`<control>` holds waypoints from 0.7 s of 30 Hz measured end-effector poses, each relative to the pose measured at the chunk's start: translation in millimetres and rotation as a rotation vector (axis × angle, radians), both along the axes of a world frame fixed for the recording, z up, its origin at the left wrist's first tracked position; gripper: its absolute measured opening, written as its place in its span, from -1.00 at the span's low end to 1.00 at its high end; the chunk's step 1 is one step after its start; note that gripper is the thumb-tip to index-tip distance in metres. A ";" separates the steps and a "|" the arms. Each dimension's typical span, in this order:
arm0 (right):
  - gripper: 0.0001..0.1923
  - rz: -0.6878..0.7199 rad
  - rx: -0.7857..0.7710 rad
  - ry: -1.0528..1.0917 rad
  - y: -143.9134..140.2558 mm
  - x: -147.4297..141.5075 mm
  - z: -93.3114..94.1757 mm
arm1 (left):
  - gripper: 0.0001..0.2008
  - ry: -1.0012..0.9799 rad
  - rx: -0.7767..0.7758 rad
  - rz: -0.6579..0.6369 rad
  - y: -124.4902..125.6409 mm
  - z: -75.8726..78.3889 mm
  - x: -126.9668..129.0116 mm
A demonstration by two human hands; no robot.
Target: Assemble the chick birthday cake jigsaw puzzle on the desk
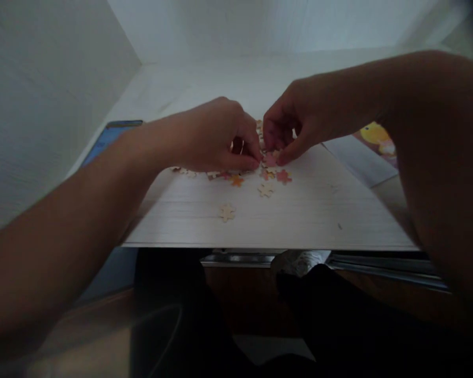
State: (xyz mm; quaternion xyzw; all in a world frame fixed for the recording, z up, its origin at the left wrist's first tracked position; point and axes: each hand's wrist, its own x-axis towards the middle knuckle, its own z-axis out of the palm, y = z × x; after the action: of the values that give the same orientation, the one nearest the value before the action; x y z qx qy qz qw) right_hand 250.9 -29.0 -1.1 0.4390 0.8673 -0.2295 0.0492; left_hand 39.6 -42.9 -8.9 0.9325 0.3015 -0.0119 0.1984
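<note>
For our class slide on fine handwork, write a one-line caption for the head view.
Left hand and right hand pinch jigsaw pieces together over a pale board.

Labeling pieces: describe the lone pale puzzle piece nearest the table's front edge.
On the white table, look below the left hand and the scattered pieces. The pale piece lies alone, nearest the front edge, plain cream, unlike its pink and orange neighbours.

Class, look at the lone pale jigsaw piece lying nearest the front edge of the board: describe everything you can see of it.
The pale jigsaw piece is small, cream-coloured and flat, with rounded knobs sticking out around its outline. It looks like card or thin wood. It lies flat on the white board, apart from the other pieces, closest to the front edge. Nothing touches it; both hands work farther back. No print is discernible on it.
</note>
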 end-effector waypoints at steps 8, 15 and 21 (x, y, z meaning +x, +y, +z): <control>-0.79 0.049 -0.073 0.112 4.3 2.5 1.0 | -0.84 -0.225 0.163 -0.009 1.1 -5.7 5.7; -0.81 0.075 -0.036 0.073 2.5 7.1 6.2 | -0.89 -0.341 0.237 -0.133 0.9 -6.8 1.5; -0.83 0.098 -0.078 0.043 -0.5 5.5 5.3 | -0.92 -0.367 0.181 -0.183 3.4 -9.6 -1.2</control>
State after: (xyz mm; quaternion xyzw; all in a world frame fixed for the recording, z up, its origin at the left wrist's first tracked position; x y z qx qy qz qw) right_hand 256.4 -29.5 4.2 0.3889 0.8790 -0.2697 0.0590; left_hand 38.4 -39.5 -18.5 0.9565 0.1743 0.1670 0.1636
